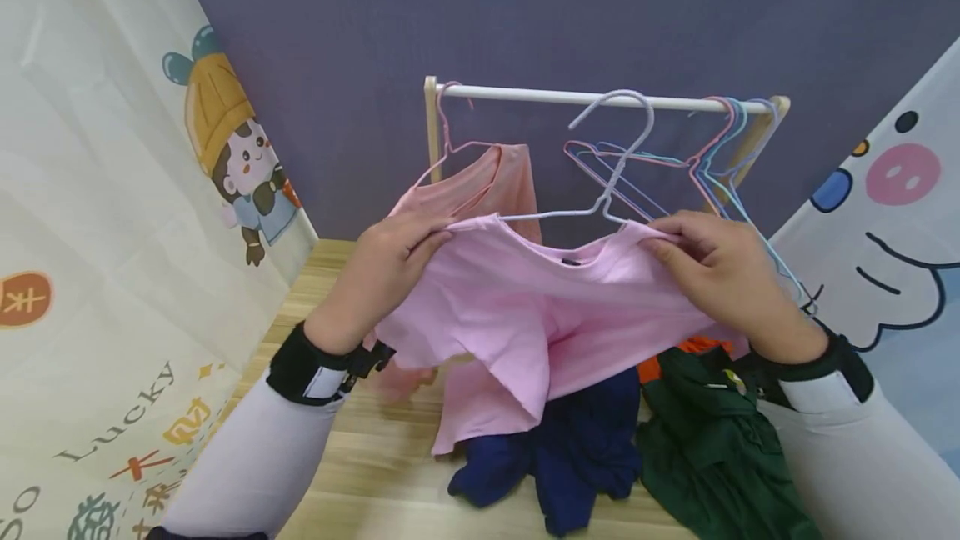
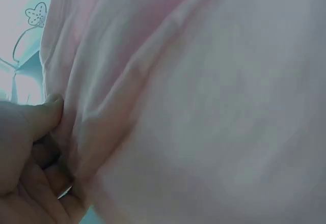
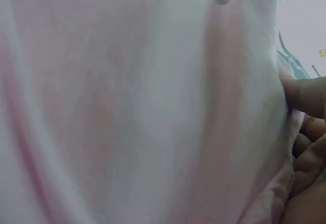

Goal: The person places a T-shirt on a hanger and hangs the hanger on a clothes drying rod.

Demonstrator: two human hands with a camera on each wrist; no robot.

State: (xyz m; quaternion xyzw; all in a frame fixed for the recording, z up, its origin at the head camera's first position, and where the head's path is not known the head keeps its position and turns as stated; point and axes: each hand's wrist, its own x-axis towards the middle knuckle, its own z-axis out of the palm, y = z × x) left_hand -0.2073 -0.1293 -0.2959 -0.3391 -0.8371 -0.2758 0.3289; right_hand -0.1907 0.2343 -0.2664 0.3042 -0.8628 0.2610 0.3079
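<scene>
Both hands hold up a pink shirt (image 1: 495, 298) by its shoulders in the head view. My left hand (image 1: 390, 269) pinches the left shoulder between thumb and fingers, and my right hand (image 1: 723, 273) pinches the right one. A pale lavender hanger (image 1: 617, 173) sits inside the shirt, its neck and hook rising out of the collar. The hook overlaps the white rail in this view. Pink cloth (image 2: 214, 107) fills most of the left wrist view, with the thumb pressed on its edge. In the right wrist view the shirt (image 3: 127, 102) likewise covers nearly everything.
A small rack with a white rail (image 1: 525, 94) stands behind. On its left hangs a peach garment (image 1: 513, 182) on a pink hanger; several bare hangers (image 1: 723, 148) hang at the right. Navy clothing (image 1: 562, 457), a dark green garment (image 1: 720, 440) and orange cloth (image 1: 705, 345) lie on the wooden table (image 1: 360, 473).
</scene>
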